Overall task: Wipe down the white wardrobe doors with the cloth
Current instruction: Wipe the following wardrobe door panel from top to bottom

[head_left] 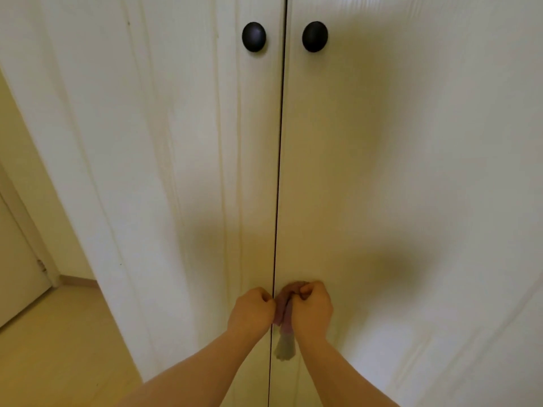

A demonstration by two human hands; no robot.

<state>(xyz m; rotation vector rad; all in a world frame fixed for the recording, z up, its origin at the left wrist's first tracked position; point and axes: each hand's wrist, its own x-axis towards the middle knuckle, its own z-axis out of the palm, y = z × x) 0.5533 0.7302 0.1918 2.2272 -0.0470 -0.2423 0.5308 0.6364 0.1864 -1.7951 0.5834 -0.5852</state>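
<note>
Here both hands are low in front of the white wardrobe, right where the two closed doors meet. The left hand and the right hand sit side by side with knuckles up and fingers curled tight, and between them they grip a bunched cloth, pinkish where it is squeezed and paler at its loose end. The cloth runs up and down: its top is wadded between the fists, and its tail hangs straight down below the wrists, over the dark seam between the left door and the right door. Whether it touches the wood I cannot tell. Both doors are shut, so nothing inside shows. Higher up, two round black knobs, the left knob and the right knob, flank the seam. Off to the left a pale floor leads to another door.
</note>
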